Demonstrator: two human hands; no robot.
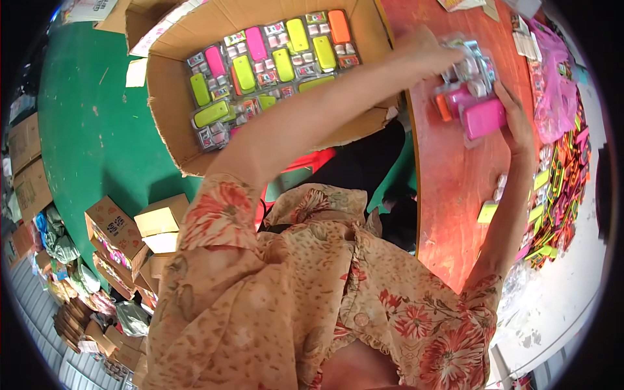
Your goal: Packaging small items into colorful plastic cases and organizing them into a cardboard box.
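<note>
Both hands busy on a bunch of packs [463,95] over the tabletop [448,214], toward its far end. Packs are clear plastic with bright parts: a pink case at the near right, more pink and some orange to its left, small white pieces at the far side. Cannot tell whether the bunch rests on the wood or is lifted.

Left hand [432,55]: arm reaches across the carton, fingers closed in on the bunch's far left side; fingertips partly hidden. Right hand [515,120]: curved round the bunch's right side, fingers along the pink case, holding it.

Carton [164,107]: open, just beside the tabletop's left edge. Inside, similar packs in rows, mostly yellow-green, two pink near the far wall, an orange pack [338,27] in the far right corner. Left forearm hides part of the near side.

Along the tabletop's right edge: pink bag [556,88] toward the far end, then a heap [567,188] of small pink, orange, yellow and black pieces nearer the body. Yellow-green piece [487,212] lies left of the right forearm.

Green floor [97,91] left of the carton; small boxes [162,218] stand on it.
</note>
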